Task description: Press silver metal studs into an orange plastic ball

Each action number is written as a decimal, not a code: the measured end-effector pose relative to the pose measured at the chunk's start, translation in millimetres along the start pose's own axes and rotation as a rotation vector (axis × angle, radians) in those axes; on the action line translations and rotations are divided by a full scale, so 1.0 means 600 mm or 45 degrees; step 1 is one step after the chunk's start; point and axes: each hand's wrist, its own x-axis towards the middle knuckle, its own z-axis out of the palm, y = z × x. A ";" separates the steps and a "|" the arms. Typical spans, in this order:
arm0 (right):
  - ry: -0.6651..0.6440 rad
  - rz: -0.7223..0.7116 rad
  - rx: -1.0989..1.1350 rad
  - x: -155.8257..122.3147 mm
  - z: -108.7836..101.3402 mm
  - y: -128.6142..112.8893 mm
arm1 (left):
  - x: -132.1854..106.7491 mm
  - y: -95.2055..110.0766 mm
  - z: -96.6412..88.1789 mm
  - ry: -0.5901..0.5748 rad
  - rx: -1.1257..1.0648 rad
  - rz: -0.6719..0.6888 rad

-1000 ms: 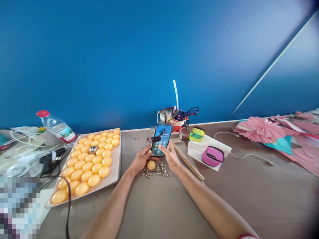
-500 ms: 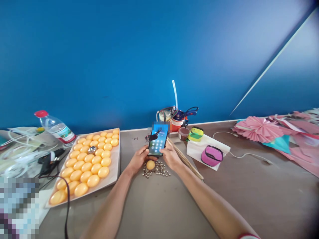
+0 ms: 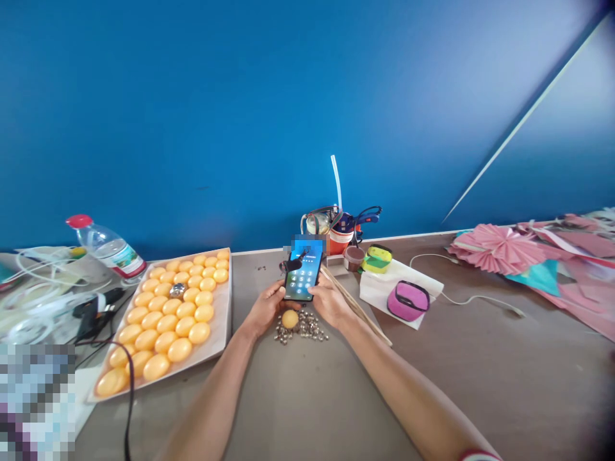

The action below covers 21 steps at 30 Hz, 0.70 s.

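Both of my hands hold a smartphone (image 3: pixel 303 276) upright over the grey table, its lit screen showing a number keypad. My left hand (image 3: pixel 267 310) grips its lower left edge and my right hand (image 3: pixel 328 304) grips the lower right edge, fingers curled round it. Just below the phone, between my hands, lies one orange ball (image 3: pixel 290 318) on a small heap of several shiny metal pieces (image 3: pixel 304 328).
A white tray (image 3: pixel 225 314) of several orange balls lies at the left, with a water bottle (image 3: pixel 106 246), cables and a black tool beyond it. An orange cup of tools (image 3: pixel 340 235), wooden sticks (image 3: pixel 356 308), a pink pouch (image 3: pixel 409 300) on white paper and pink paper fans (image 3: pixel 502 249) lie to the right.
The phone has come slightly lower and nearer to me, and its screen has switched to a number keypad. Both hands stay on it.
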 end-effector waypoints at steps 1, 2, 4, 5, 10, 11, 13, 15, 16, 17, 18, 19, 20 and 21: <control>-0.019 0.020 0.032 0.000 0.000 -0.002 | 0.000 0.001 0.000 0.006 -0.006 0.003; -0.036 0.036 0.055 -0.001 0.000 -0.003 | 0.000 0.001 0.001 0.012 -0.011 0.008; -0.057 0.036 0.070 -0.001 0.001 -0.007 | 0.001 0.002 0.001 0.021 -0.021 0.037; -0.071 0.027 0.069 -0.001 0.002 -0.009 | 0.001 0.003 0.001 0.025 -0.024 0.064; -0.169 0.021 0.016 -0.003 0.008 -0.018 | 0.005 0.005 0.001 0.090 -0.026 0.248; -0.174 0.026 -0.002 -0.004 0.008 -0.018 | 0.006 0.005 0.001 0.103 -0.027 0.271; -0.163 0.034 -0.026 -0.006 0.006 -0.016 | 0.006 0.006 0.002 0.125 -0.036 0.298; -0.131 0.050 -0.034 -0.006 0.003 -0.011 | 0.006 0.007 0.004 0.145 -0.055 0.296; -0.107 0.061 -0.035 -0.006 0.001 -0.007 | 0.006 0.007 0.004 0.151 -0.067 0.287; -0.078 0.068 -0.034 -0.005 -0.001 -0.003 | 0.005 0.007 0.005 0.153 -0.080 0.275; -0.050 0.071 -0.034 -0.004 -0.002 0.001 | 0.005 0.007 0.005 0.150 -0.093 0.264; -0.024 0.070 -0.040 -0.003 -0.004 0.005 | 0.005 0.007 0.005 0.147 -0.104 0.257; -0.004 0.065 -0.050 -0.002 -0.005 0.008 | 0.005 0.007 0.006 0.145 -0.111 0.255; 0.010 0.058 -0.064 -0.001 -0.006 0.011 | 0.004 0.007 0.006 0.141 -0.115 0.255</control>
